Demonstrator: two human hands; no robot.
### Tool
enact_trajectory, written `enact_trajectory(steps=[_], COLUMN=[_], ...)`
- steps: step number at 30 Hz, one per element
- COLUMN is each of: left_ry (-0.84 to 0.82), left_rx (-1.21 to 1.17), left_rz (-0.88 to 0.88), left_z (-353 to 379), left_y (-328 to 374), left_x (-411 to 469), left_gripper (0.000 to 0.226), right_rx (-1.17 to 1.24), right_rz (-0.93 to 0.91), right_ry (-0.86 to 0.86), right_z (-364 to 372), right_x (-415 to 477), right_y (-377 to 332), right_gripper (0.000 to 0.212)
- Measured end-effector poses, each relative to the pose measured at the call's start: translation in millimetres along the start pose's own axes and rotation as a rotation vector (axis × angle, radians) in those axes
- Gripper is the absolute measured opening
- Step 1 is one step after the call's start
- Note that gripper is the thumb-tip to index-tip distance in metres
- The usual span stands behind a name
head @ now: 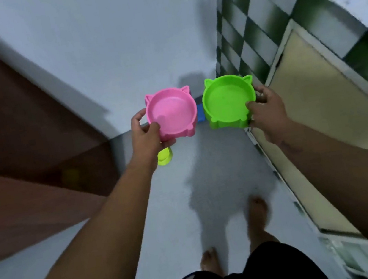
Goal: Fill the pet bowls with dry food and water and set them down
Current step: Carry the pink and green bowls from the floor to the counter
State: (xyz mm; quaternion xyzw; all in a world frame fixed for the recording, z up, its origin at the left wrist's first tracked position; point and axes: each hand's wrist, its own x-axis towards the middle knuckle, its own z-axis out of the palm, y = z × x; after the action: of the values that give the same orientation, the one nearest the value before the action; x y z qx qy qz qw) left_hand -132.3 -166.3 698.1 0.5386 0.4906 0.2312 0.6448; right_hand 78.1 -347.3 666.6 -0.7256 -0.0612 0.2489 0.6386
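The left hand (146,133) grips a pink bowl (171,113) at its near-left rim, thumb lying over the rim into the bowl and fingers curled round the outer wall. The right hand (266,108) grips a green bowl (230,102) the same way at its near-right rim, thumb on the inner edge. Both bowls are held in the air above the floor (207,171), side by side and just apart, pink on the left.

Each bowl is smooth moulded plastic, round and shallow, with a flat bottom and a thick, straight outer wall. Two small pointed ears stand up from the far rim of each, so the ears point away from the person; two small tabs jut from the near rim. Both openings face up, tilted slightly toward the camera, and both look empty and dry.

The floor is pale grey with a fine speckle. A small yellow-green round thing (165,156) sits below the left hand, partly hidden. A blue object (200,113) shows in the gap between the bowls. On the right runs a wall of green and white checked tiles (245,16), with a beige panel (316,99) lower down. Bare feet (257,214) stand on the floor.
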Motion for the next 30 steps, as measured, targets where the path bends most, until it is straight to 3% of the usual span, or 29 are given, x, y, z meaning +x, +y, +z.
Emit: enact_trajectory(steps=[2,8,16,30], left_ry=[-0.066,-0.221,-0.497,-0.831], left_rx=[0.011,-0.004,0.03,0.096], left_rz=[0.018,-0.007,0.036,0.037], left_z=[-1,17,76,183], left_y=[7,16,14,-78], left_x=[-17,-67,-173,-423], left_gripper=[0.047,0.046,0.048,0.061], right_rx=[0.043,0.085,0.107,0.153], right_rz=[-0.009,-0.035,-0.07,-0.07], right_ry=[0.061,0.238,0.496,0.829], right_z=[-9,-72,-187,-395], right_x=[-30,-107,-208,-459], right_y=[-2,-14,-6,60], right_gripper=[0.058,0.046,0.049,0.05])
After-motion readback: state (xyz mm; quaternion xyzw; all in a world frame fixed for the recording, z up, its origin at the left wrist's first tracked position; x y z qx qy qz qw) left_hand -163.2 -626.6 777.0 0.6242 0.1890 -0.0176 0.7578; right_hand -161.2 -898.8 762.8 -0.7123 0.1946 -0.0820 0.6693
